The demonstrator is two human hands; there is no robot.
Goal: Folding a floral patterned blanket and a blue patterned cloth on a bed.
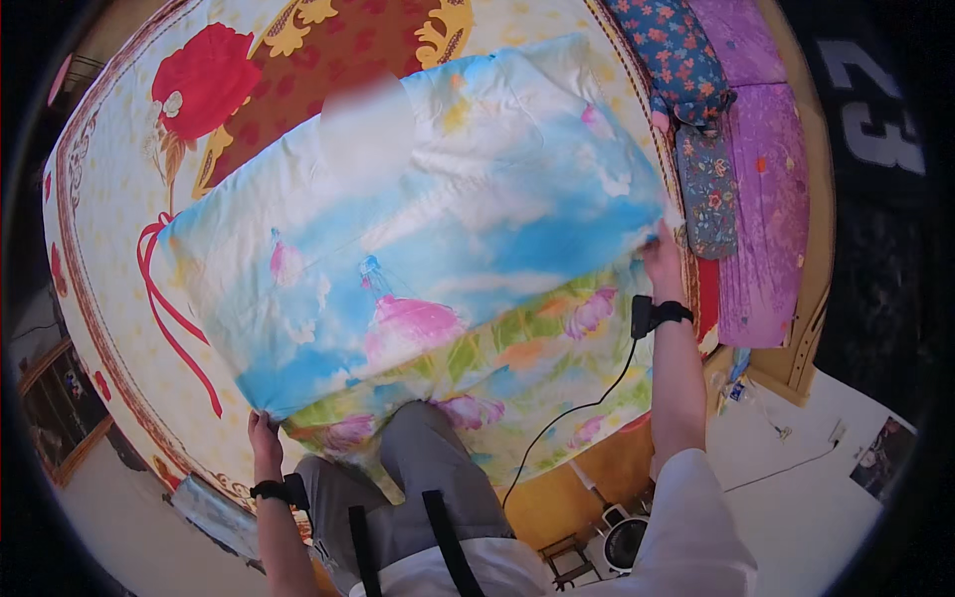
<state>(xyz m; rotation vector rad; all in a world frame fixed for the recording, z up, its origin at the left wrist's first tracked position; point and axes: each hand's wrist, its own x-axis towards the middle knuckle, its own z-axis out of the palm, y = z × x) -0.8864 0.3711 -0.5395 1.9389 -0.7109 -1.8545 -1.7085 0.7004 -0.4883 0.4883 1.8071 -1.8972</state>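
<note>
A folded quilt (477, 239) with a sky-blue top and pink dress figures lies across the bed in front of me. Its lower layer, a green fabric with pink flowers (477, 354), shows along the near side and reaches under my knees. My left hand (265, 439) pinches the near left corner of the quilt. At the right end, my right hand (660, 250) grips the other corner of the blue layer; its fingertips are partly hidden by cloth. Red ribbon ties (160, 298) trail from the quilt's far left corner onto the bedspread.
Under the quilt spreads a cream bedspread (112, 179) with a large red rose. Folded purple bedding (768, 209) and floral pillows (675, 60) line the right edge. A black cable (556, 422) hangs from my right wristband. A wire-fronted fan or heater (625, 543) stands on the floor.
</note>
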